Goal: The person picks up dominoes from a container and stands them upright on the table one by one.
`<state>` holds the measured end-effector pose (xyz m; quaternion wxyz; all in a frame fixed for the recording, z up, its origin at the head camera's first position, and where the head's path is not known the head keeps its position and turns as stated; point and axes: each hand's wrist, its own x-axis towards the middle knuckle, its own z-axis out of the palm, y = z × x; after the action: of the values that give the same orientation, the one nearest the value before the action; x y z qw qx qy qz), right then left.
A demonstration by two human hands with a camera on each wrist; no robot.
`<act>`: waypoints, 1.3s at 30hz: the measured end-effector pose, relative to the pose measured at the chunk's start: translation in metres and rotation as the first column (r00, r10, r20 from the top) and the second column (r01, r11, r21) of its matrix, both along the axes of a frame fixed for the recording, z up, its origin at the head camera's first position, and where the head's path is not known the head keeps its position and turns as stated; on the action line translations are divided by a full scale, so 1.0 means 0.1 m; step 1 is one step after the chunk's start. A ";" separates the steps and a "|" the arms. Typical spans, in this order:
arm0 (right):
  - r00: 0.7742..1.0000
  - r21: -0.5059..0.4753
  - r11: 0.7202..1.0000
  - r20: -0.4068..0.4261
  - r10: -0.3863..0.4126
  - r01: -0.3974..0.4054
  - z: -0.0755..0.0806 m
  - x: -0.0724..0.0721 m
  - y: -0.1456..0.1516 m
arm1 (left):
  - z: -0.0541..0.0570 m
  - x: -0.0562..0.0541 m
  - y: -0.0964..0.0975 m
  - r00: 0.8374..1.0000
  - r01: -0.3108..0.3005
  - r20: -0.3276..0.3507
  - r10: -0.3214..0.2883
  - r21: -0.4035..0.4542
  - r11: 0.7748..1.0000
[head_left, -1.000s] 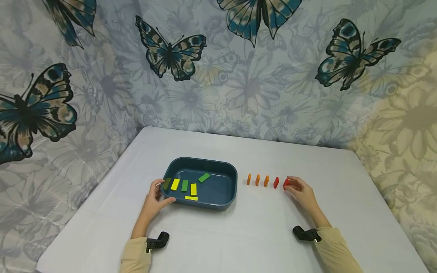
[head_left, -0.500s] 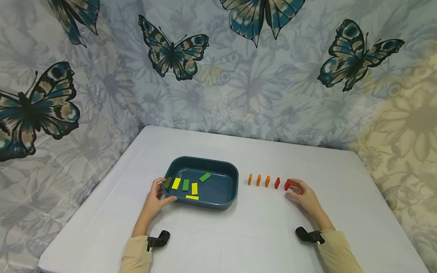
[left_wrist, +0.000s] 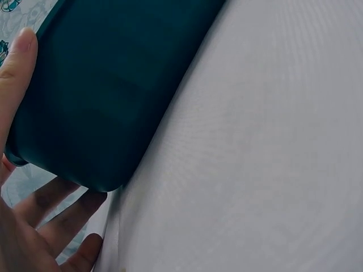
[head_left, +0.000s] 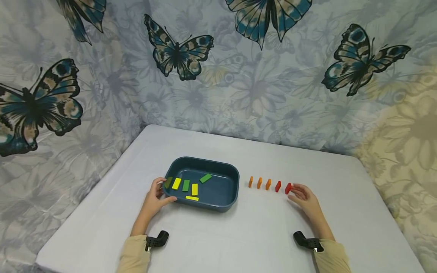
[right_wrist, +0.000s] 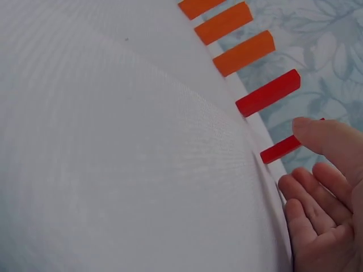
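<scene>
My left hand [head_left: 153, 201] grips the left end of a dark blue tray [head_left: 219, 190], its thumb on the near rim and its fingers round the side. Several yellow and green domino blocks lie in the tray, among them a green block [head_left: 205, 178] and a yellow block [head_left: 194, 189]. To the right of the tray, a row of upright blocks stands on the table: three orange, then two red. My right hand [head_left: 310, 203] is at the end red block [head_left: 288, 188], fingertips close beside it and thumb apart from the fingers. Whether they touch it I cannot tell.
A white cloth covers the table [head_left: 218, 239]. The other red block [head_left: 278, 186] and the nearest orange block [head_left: 268, 184] stand a small gap apart. Butterfly-patterned fabric [head_left: 252, 94] hangs behind and at the left. Each wrist wears a black camera.
The right thumb and fingers have parted from their pinch on the end red block, which now stands in the row. The hand has drawn slightly right. The left hand stays on the tray.
</scene>
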<state>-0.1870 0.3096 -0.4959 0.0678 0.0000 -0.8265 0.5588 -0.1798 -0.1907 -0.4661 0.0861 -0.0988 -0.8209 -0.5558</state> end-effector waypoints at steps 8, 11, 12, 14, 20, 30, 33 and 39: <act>1.000 -0.047 0.999 -0.025 -0.012 0.011 -0.01 0.01 0.00 | 0.04 0.02 0.02 1.000 -0.006 -0.001 0.006 -0.013 1.000; 1.000 -0.033 0.999 -0.023 -0.017 0.017 -0.01 0.01 0.00 | 0.02 0.01 0.01 1.000 -0.009 -0.004 0.009 -0.021 1.000; 1.000 -0.025 1.000 -0.026 -0.018 0.017 -0.01 0.02 0.00 | 0.02 0.01 0.01 1.000 -0.009 -0.004 0.008 -0.025 1.000; 0.999 -0.022 1.000 -0.032 -0.018 0.018 -0.02 0.02 0.01 | 0.02 0.00 0.02 1.000 -0.007 -0.003 0.007 -0.025 1.000; 0.996 -0.102 0.995 -0.085 0.009 -0.017 -0.02 0.03 0.04 | -0.08 -0.07 -0.01 1.000 0.003 -0.008 -0.003 -0.024 1.000; 0.996 -0.135 0.990 -0.088 0.021 -0.033 -0.03 0.03 0.07 | -0.36 -0.16 -0.10 1.000 -0.010 -0.005 0.010 -0.015 1.000; 0.997 -0.157 0.987 -0.073 0.018 -0.029 -0.03 0.03 0.10 | -0.36 -0.16 -0.09 1.000 -0.002 -0.012 0.002 -0.006 1.000; 0.998 -0.157 0.987 -0.057 0.029 -0.038 -0.05 0.03 0.11 | -0.38 -0.17 -0.11 1.000 -0.001 -0.017 0.001 0.004 1.000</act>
<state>-0.1843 0.3211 -0.5011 0.0805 0.0236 -0.7774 0.6234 -0.1971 -0.2013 -0.5039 0.0936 -0.1029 -0.8191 -0.5565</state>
